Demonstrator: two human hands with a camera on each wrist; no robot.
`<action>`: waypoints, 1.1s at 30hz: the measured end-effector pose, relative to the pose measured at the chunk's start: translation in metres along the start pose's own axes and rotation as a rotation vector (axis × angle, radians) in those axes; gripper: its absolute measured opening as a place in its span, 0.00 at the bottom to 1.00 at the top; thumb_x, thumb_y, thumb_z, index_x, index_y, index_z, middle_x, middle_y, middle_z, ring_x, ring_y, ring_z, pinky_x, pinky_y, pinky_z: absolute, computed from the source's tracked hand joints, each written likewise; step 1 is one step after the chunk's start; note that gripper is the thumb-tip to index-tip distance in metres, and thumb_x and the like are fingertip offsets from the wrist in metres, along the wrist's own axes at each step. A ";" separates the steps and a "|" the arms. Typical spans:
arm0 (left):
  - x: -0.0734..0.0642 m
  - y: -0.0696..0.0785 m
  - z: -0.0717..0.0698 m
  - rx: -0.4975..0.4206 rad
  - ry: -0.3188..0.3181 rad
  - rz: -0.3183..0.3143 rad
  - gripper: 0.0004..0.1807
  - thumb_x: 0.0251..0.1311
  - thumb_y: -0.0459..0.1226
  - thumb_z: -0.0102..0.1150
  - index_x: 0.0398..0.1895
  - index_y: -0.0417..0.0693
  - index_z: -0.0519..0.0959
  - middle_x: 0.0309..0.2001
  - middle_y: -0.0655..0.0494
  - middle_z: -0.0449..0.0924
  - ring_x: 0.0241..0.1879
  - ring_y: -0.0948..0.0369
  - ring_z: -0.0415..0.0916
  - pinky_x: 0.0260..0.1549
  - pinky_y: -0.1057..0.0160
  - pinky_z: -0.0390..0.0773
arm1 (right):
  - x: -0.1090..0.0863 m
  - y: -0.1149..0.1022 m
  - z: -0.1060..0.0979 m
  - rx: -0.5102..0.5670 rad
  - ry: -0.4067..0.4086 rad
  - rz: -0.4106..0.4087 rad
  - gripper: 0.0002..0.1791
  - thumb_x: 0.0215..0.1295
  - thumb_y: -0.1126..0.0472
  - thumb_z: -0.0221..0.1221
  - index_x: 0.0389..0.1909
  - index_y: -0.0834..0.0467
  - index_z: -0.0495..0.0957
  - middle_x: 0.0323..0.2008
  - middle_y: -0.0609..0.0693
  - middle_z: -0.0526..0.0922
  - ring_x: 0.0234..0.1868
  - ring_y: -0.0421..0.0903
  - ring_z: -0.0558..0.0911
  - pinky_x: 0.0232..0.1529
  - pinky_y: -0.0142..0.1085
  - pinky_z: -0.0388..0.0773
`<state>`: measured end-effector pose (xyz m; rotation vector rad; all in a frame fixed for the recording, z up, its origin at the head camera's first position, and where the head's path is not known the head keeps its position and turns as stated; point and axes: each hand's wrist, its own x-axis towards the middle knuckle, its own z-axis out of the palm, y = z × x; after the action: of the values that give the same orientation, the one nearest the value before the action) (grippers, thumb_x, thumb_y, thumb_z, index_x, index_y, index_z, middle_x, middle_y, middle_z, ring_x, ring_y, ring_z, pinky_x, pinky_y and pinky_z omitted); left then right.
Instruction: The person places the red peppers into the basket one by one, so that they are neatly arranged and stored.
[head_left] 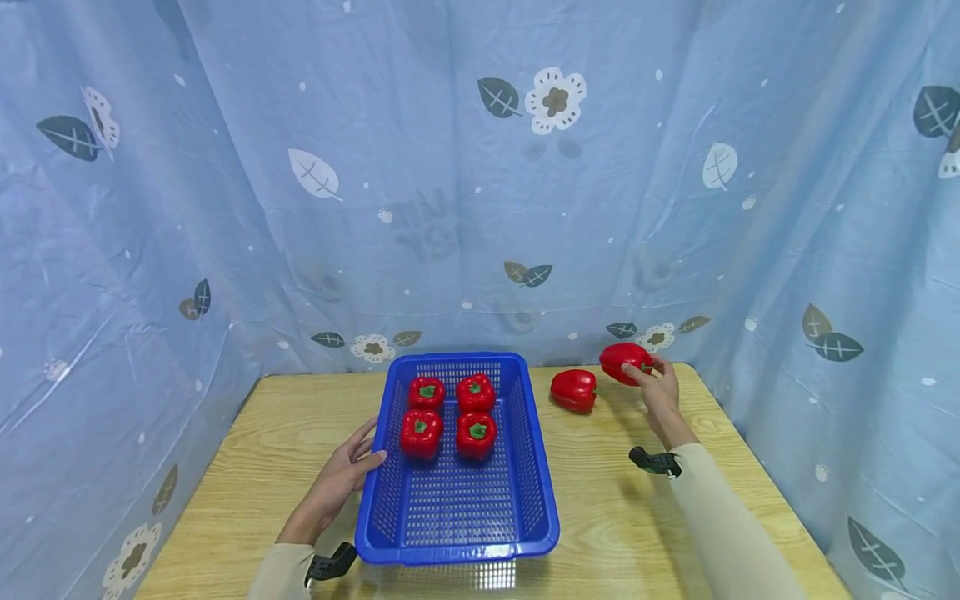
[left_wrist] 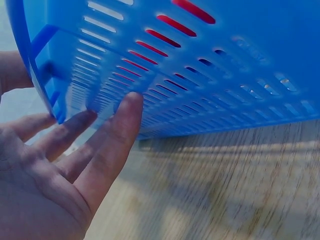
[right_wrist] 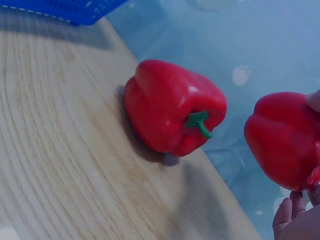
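Note:
My right hand (head_left: 662, 395) holds a red bell pepper (head_left: 625, 362) by its stem end, raised over the back right of the table. In the right wrist view, that bell pepper (right_wrist: 282, 140) shows at the right edge with the thumb above and fingertips below. Another red bell pepper (head_left: 573, 390) lies on its side just left of it, green stem (right_wrist: 199, 123) facing out. My left hand (head_left: 347, 475) grips the left side of a blue plastic basket (head_left: 461, 552), thumb over the rim and fingers (left_wrist: 112, 150) against the slotted outer wall.
Inside the basket, several red bell peppers (head_left: 422, 435) stand stem up in two rows toward the far end. The wooden table (head_left: 622, 517) ends at a blue patterned curtain (head_left: 420, 183) at the back and both sides.

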<state>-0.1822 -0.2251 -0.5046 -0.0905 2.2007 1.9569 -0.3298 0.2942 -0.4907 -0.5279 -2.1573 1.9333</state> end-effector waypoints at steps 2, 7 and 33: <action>0.000 0.001 0.000 0.002 -0.001 0.001 0.41 0.65 0.44 0.60 0.78 0.61 0.52 0.74 0.39 0.58 0.58 0.45 0.78 0.50 0.48 0.83 | -0.003 -0.003 -0.002 0.009 -0.001 -0.009 0.43 0.64 0.50 0.64 0.74 0.56 0.53 0.75 0.54 0.55 0.71 0.54 0.60 0.69 0.47 0.66; -0.001 0.001 0.000 -0.002 -0.005 -0.002 0.41 0.65 0.44 0.60 0.78 0.62 0.52 0.74 0.39 0.58 0.59 0.45 0.78 0.50 0.48 0.83 | -0.013 -0.011 -0.006 0.037 -0.036 -0.030 0.44 0.64 0.50 0.64 0.75 0.54 0.51 0.75 0.53 0.54 0.71 0.53 0.62 0.66 0.36 0.70; 0.001 -0.002 -0.002 -0.008 -0.019 0.008 0.40 0.66 0.44 0.59 0.78 0.61 0.51 0.74 0.41 0.58 0.60 0.46 0.77 0.51 0.50 0.83 | -0.062 -0.046 0.008 0.169 -0.139 -0.240 0.37 0.60 0.62 0.68 0.68 0.53 0.63 0.55 0.38 0.68 0.56 0.37 0.71 0.45 0.18 0.78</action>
<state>-0.1831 -0.2269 -0.5065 -0.0643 2.1847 1.9628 -0.2822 0.2594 -0.4404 -0.1025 -2.0017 2.0416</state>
